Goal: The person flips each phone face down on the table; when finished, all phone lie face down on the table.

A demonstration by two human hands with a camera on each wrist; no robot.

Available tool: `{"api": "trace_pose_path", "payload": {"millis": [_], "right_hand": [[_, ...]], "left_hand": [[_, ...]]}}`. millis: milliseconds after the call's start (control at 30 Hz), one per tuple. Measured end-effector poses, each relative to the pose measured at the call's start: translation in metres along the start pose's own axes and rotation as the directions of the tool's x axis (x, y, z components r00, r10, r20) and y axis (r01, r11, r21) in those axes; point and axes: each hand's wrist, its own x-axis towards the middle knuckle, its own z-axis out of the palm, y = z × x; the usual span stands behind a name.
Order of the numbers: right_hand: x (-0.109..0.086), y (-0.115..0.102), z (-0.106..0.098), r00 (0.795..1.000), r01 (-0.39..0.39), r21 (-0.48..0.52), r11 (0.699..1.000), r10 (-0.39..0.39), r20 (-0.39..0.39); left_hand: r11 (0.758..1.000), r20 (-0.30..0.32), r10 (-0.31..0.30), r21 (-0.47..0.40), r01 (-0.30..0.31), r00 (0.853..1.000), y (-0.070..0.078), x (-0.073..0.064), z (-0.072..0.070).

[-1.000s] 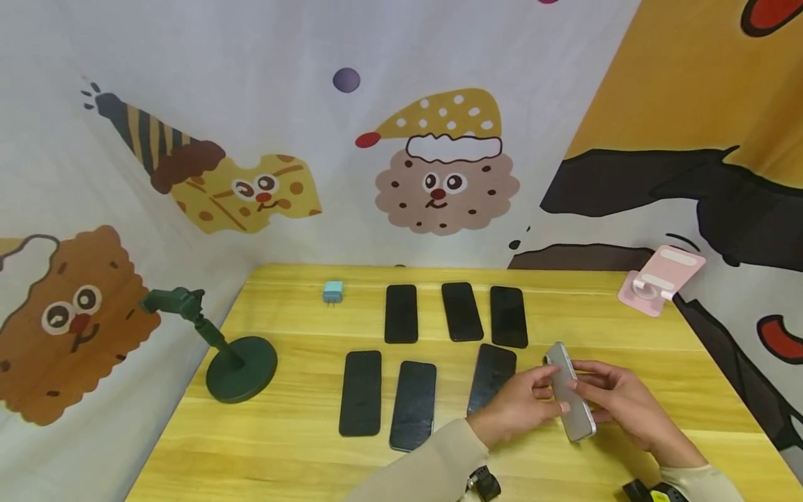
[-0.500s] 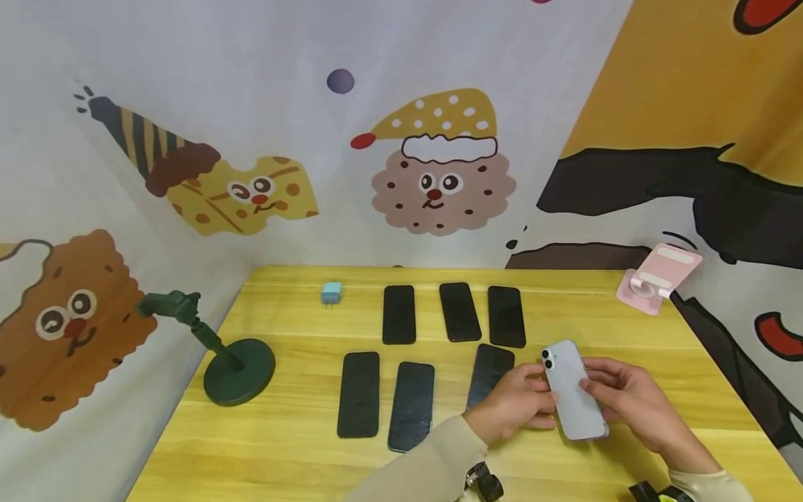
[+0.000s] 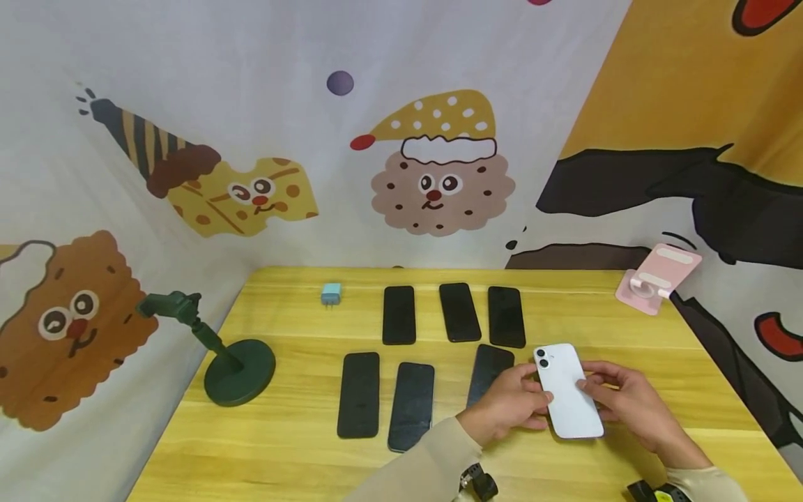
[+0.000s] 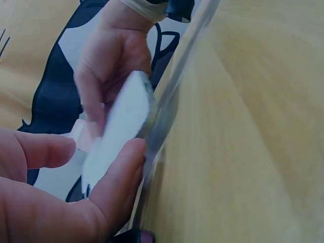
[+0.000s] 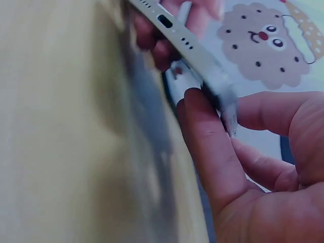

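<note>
A white smartphone (image 3: 569,394) is tilted over the table, its back and two-lens camera turned up. My right hand (image 3: 633,404) pinches its right side, thumb on the back and fingers underneath. At the left edge, my left hand (image 3: 511,404) holds it between thumb and curled fingers. The right wrist view shows the phone's bottom edge (image 5: 174,33) with its charging port, and the right fingers (image 5: 212,147) below it. The phone's screen is hidden from the head view. A dark phone (image 3: 489,373) lies partly behind the left hand.
Several black phones lie face up on the wooden table (image 3: 282,446), including a front-left phone (image 3: 359,394) and one beside it (image 3: 411,406). A green stand (image 3: 240,372) is at left, a blue charger plug (image 3: 331,293) at the back and a pink phone stand (image 3: 659,279) at back right.
The phone has turned from nearly edge-on to showing its full white back, and has shifted slightly left. Both hands keep hold of it. The other phones and stands have stayed put.
</note>
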Motion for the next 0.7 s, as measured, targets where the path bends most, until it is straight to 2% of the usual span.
{"api": "trace_pose_path", "payload": {"millis": [167, 300, 400, 700], "right_hand": [[0.006, 0.009, 0.003, 1.000, -0.013, -0.040, 0.999, 0.014, 0.020], [0.009, 0.009, 0.006, 0.999, -0.036, -0.091, 0.995, 0.037, 0.011], [0.011, 0.008, 0.007, 0.998, -0.056, -0.126, 0.990, 0.057, -0.001], [0.012, 0.000, 0.009, 0.999, -0.051, -0.218, 0.975, 0.048, -0.022]], "left_hand": [[0.997, -0.012, -0.012, 0.081, 0.013, 1.000, 0.003, -0.003, -0.003], [0.987, -0.039, -0.022, 0.156, 0.028, 0.999, 0.007, -0.005, -0.007], [0.980, -0.032, -0.035, 0.194, 0.040, 0.999, 0.011, -0.006, -0.011], [0.988, 0.013, -0.044, 0.151, 0.042, 0.999, 0.011, -0.005, -0.020]]}}
